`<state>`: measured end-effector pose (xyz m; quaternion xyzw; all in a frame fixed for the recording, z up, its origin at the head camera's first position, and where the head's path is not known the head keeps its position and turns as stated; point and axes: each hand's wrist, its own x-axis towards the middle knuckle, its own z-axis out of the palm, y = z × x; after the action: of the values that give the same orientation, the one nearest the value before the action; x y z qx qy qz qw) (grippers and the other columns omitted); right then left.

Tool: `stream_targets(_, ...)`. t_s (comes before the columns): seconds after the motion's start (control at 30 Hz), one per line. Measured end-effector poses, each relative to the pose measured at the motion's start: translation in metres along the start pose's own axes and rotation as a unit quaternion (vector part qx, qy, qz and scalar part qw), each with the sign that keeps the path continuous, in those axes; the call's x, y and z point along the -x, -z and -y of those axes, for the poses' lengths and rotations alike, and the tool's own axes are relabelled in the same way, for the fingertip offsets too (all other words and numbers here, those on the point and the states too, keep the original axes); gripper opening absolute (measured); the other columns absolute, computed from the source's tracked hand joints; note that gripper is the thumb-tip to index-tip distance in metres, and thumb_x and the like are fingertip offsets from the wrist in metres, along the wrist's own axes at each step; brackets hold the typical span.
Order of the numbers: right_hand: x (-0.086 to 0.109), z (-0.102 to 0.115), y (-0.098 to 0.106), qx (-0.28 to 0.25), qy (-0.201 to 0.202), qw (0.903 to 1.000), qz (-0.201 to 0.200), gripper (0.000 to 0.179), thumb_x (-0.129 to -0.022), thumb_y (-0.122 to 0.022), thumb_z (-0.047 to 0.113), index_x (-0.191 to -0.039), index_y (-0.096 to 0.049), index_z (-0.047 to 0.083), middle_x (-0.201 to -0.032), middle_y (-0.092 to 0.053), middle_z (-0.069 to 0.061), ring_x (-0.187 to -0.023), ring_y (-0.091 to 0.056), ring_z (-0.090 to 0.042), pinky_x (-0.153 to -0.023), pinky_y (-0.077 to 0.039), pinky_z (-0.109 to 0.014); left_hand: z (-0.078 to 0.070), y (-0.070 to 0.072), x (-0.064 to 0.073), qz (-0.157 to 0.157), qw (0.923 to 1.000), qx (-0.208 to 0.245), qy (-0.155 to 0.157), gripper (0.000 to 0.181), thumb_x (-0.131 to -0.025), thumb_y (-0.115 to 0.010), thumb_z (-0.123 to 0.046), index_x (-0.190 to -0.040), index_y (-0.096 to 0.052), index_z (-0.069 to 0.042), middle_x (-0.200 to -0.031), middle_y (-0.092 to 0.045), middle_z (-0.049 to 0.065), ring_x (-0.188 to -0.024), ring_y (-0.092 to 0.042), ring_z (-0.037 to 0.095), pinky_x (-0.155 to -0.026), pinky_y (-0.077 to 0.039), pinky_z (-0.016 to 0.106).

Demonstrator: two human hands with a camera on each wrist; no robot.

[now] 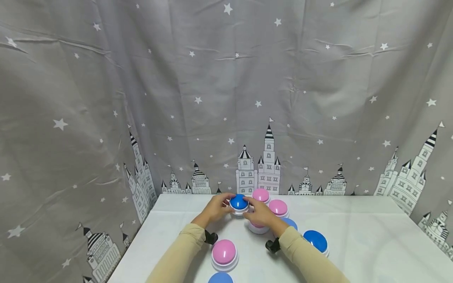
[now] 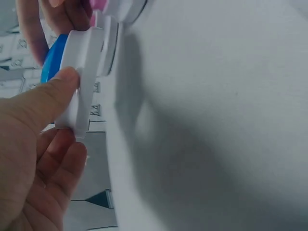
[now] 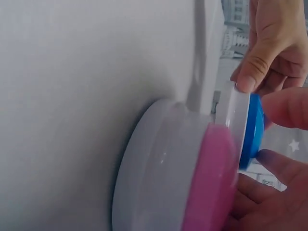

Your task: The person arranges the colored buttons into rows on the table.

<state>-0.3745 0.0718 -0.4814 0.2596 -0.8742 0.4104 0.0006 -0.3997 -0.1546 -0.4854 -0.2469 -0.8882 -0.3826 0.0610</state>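
Note:
A dark blue dome push button [image 1: 239, 202] with a white base is held up near the table's far edge, between both hands. My left hand [image 1: 216, 208] grips its left side, and the left wrist view shows the thumb pressed on the white base with fingers behind. From the other side my right hand [image 1: 262, 214] holds it, fingertips at the blue dome in the right wrist view. A pink push button [image 3: 211, 183] stands close under the right hand, partly hidden by it in the head view.
Two more pink buttons, including one [image 1: 277, 207], stand behind the right hand. A light blue button [image 1: 289, 223] and a dark blue one [image 1: 315, 240] lie near the right forearm. Between the forearms are a pink button [image 1: 224, 252] and a light blue one [image 1: 220, 278]. A grey curtain [image 1: 212, 78] hangs behind.

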Motion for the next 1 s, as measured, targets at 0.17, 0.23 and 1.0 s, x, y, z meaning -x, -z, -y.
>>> stream_targets(0.17,0.013,0.010,0.005,0.011,0.025,0.9994,-0.019,0.063,-0.085,-0.071,0.017,-0.143,-0.049,0.006,-0.128,-0.059,-0.016,-0.094,-0.063,-0.031,-0.085,-0.051,-0.049,-0.015,0.008,0.012,-0.008,0.9993,-0.009,-0.036,0.050,-0.081,-0.082,-0.011,-0.128,-0.063,-0.005,-0.116,-0.066,0.010,-0.092,-0.063,0.022,-0.084,-0.054,0.035)
stream_targets(0.23,0.021,0.015,0.007,0.012,0.041,0.9988,-0.026,0.062,-0.084,-0.071,0.015,-0.142,-0.050,0.005,-0.128,-0.059,-0.015,-0.098,-0.062,-0.031,-0.088,-0.050,-0.050,-0.021,0.010,0.020,-0.011,0.9984,-0.014,-0.053,0.051,-0.081,-0.082,-0.013,-0.128,-0.064,-0.006,-0.116,-0.066,0.008,-0.092,-0.063,0.021,-0.084,-0.054,0.034)
stream_targets(1.0,0.174,0.061,0.021,0.002,0.039,0.9923,0.117,0.056,-0.092,-0.067,0.037,-0.145,-0.049,0.030,-0.140,-0.054,0.003,-0.128,-0.052,-0.025,-0.097,-0.048,-0.051,-0.098,-0.007,0.144,0.047,0.9929,0.001,-0.110,0.049,-0.079,-0.083,-0.038,-0.121,-0.070,-0.016,-0.103,-0.068,-0.010,-0.085,-0.062,0.006,-0.077,-0.054,0.022)
